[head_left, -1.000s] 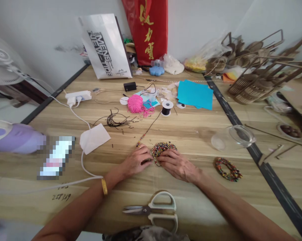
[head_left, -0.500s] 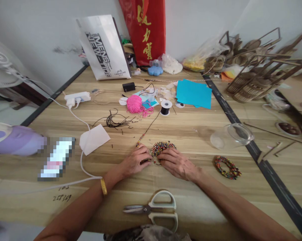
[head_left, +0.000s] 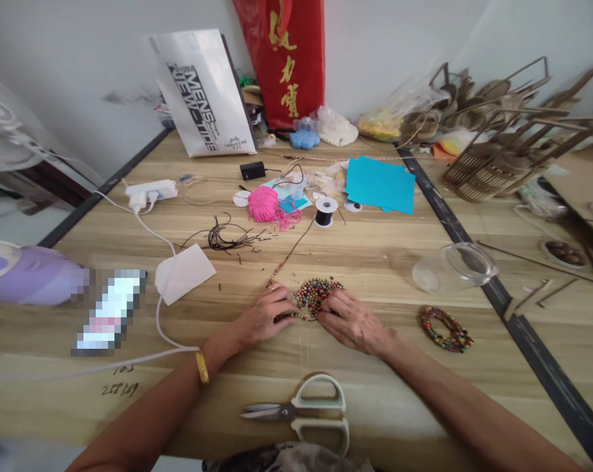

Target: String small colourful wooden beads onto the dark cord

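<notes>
My left hand [head_left: 265, 316] is closed around a string of small coloured beads [head_left: 296, 315], its fingers bent on the table. From that hand the beaded stretch leads up to bare black cord, which runs to a white spool of black cord [head_left: 325, 212]. A heap of loose multicoloured beads [head_left: 315, 288] lies between my hands. My right hand [head_left: 353, 320] is closed in a pinch at the heap's lower right edge, beside the black cord's short free end; what its fingertips hold is hidden. A coiled bead strand [head_left: 444, 329] rests to the right.
White-handled scissors [head_left: 296, 411] lie near the front edge. A clear plastic jar [head_left: 456, 267] is on its side at right. Pink yarn [head_left: 264, 204], cut black cords [head_left: 222, 236] and blue sheets [head_left: 380, 185] lie farther back. A white cable [head_left: 161, 314] passes my left wrist.
My right hand's fingers have bunched together and shifted slightly right at the bead heap, uncovering more table below it. My left hand stays in place with the bead string.
</notes>
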A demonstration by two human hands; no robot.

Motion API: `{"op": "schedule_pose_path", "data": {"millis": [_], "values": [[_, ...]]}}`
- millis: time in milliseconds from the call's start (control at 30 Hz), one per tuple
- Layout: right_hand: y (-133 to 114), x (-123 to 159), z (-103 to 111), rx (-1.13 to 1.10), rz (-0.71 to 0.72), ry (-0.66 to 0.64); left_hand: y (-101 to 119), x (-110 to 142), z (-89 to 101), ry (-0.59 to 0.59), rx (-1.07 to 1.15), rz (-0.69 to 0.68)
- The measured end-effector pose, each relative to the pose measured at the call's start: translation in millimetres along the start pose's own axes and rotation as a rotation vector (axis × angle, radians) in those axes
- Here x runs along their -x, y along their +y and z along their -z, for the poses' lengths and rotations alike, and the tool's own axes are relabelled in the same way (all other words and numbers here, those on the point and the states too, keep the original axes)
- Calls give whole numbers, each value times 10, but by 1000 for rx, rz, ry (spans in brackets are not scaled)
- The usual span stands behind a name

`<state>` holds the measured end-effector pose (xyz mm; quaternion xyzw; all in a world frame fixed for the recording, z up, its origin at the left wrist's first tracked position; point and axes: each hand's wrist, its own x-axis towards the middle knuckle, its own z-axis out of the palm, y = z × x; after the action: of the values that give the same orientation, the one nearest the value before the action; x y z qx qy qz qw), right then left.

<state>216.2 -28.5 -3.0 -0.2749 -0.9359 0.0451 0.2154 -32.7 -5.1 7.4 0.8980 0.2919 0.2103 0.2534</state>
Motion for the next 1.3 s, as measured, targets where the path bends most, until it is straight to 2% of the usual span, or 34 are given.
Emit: {"op": "schedule_pose_path", "data": {"millis": [567,967,1300], "values": [[27,-12,-31,-14,-62,41,-18,-6,113,-24,-42,12],[42,2,-73,5,-102,66,-6,-17,32,-6,-46,-1],[38,0,-66,25,-102,65,-13,-8,38,-25,-66,-20]]}}
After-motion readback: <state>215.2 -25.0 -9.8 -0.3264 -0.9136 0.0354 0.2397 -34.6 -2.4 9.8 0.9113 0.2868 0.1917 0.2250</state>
